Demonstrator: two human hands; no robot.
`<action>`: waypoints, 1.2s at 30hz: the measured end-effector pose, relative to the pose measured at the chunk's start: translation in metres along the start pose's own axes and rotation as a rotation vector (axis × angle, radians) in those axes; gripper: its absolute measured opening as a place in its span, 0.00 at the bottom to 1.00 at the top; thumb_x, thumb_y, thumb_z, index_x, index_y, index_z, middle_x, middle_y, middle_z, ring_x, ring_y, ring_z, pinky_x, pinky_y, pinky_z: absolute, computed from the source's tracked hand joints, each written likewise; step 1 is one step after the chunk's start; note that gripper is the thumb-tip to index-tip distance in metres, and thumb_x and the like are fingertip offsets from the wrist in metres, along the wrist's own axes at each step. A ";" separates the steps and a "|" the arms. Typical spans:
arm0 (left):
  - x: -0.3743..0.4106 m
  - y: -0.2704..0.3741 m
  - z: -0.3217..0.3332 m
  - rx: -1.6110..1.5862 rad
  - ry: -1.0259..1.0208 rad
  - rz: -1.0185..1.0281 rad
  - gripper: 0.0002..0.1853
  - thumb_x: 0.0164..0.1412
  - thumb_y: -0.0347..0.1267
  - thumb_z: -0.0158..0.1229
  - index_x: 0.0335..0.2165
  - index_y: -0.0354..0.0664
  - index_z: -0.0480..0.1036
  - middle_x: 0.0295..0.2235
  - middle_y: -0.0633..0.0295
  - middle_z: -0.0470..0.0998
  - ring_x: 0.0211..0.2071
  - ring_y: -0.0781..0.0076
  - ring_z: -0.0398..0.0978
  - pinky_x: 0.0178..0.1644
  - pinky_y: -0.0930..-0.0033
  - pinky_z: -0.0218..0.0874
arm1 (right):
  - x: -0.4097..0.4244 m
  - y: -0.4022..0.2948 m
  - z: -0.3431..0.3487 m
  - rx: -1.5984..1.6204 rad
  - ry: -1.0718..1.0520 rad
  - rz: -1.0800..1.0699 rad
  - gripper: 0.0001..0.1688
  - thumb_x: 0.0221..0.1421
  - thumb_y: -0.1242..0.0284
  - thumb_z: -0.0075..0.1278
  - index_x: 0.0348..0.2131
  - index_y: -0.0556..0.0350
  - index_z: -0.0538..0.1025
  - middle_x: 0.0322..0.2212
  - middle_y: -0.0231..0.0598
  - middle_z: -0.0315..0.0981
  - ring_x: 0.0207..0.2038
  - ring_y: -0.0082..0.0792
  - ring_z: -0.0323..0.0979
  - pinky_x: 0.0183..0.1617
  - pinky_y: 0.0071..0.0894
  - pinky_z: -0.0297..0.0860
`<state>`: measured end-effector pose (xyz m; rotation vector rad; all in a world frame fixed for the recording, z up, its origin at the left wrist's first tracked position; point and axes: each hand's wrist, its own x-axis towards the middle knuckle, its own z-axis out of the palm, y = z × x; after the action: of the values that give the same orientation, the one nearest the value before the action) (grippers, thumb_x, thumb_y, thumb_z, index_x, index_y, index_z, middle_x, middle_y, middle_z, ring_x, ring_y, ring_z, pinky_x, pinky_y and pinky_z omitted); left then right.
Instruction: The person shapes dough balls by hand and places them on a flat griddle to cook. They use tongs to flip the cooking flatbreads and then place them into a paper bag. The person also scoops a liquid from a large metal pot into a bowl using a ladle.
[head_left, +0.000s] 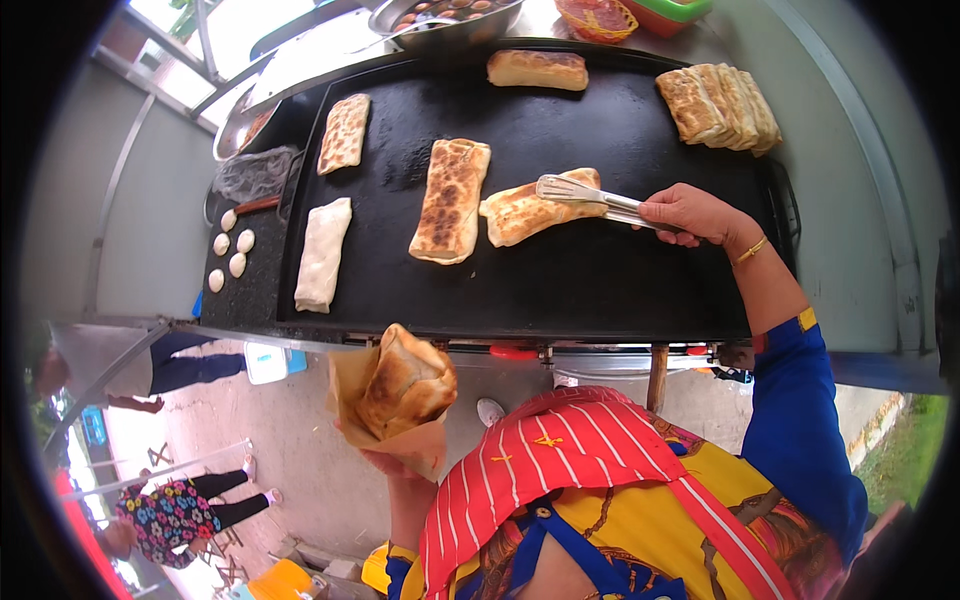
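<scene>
My right hand grips a pair of metal tongs over the black griddle. The tongs' slotted head lies across a browned stuffed flatbread; whether it is pinched cannot be told. Left of that one rests a longer flatbread with dark scorch spots. In front of the griddle's near edge, my left hand holds a paper bag from below, partly hidden by it. A folded golden-brown flatbread sticks out of the bag's top.
A pale, unbrowned flatbread and a spotted one lie along the griddle's left side. Another is at the back, several stacked at right. Dough balls sit left. Behind stands an egg pot. Two people are beyond.
</scene>
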<state>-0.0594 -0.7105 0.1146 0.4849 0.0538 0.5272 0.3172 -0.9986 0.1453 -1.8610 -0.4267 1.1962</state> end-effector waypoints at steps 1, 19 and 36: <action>0.002 -0.005 0.001 0.056 0.035 0.053 0.39 0.58 0.58 0.44 0.61 0.49 0.51 0.60 0.58 0.56 0.59 0.53 0.58 0.59 0.52 0.56 | 0.007 -0.004 0.006 -0.030 0.030 0.002 0.19 0.60 0.59 0.46 0.30 0.58 0.75 0.12 0.25 0.63 0.10 0.13 0.53 0.13 0.14 0.50; -0.001 0.046 0.013 0.054 0.207 -0.186 0.41 0.57 0.59 0.45 0.58 0.40 0.54 0.56 0.51 0.63 0.55 0.53 0.63 0.58 0.50 0.54 | -0.074 -0.131 0.081 -0.344 -0.220 -0.424 0.25 0.54 0.57 0.54 0.36 0.66 0.78 0.11 0.25 0.61 0.14 0.14 0.54 0.16 0.17 0.51; -0.076 0.087 -0.034 0.074 0.143 -0.278 0.34 0.57 0.48 0.55 0.55 0.38 0.59 0.51 0.52 0.69 0.51 0.59 0.68 0.55 0.55 0.60 | -0.108 -0.151 0.273 -0.462 -0.197 -0.249 0.20 0.58 0.64 0.50 0.24 0.66 0.76 0.10 0.24 0.62 0.15 0.13 0.55 0.17 0.19 0.53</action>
<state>-0.1718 -0.6676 0.1191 0.5024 0.2747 0.2873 0.0534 -0.8534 0.2814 -1.9974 -1.0883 1.1801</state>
